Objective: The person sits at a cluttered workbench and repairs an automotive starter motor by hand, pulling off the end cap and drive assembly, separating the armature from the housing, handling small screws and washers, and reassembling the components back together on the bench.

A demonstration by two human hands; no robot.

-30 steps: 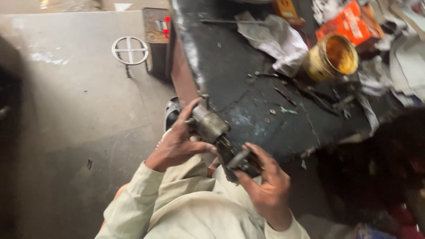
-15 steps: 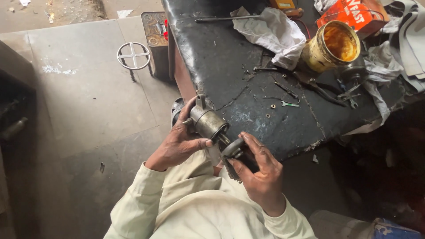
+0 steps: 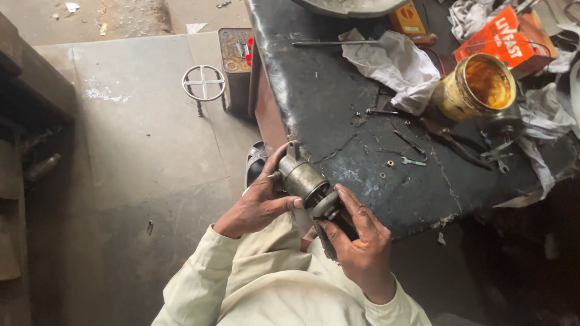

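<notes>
A grimy cylindrical motor part (image 3: 304, 179) is held in both hands at the edge of a black workbench (image 3: 338, 102)

The motor part is gripped over the lap, just off the bench's near corner: its grey end is clasped by the left hand (image 3: 257, 205), while the darker end is enclosed by the fingers of the right hand (image 3: 359, 241). On the bench, well apart, an open yellow tin (image 3: 477, 87), a crumpled white rag (image 3: 396, 63) and pliers (image 3: 450, 139) are seen. A round wire stand (image 3: 203, 84) is set on the concrete floor

The left hand (image 3: 257, 205) is held at about seven o'clock from frame centre, fingers curled shut, thumb extended rightward. The right hand (image 3: 359, 241) is placed toward five o'clock, fingers clenched, both pale-sleeved forearms bent inward.
</notes>
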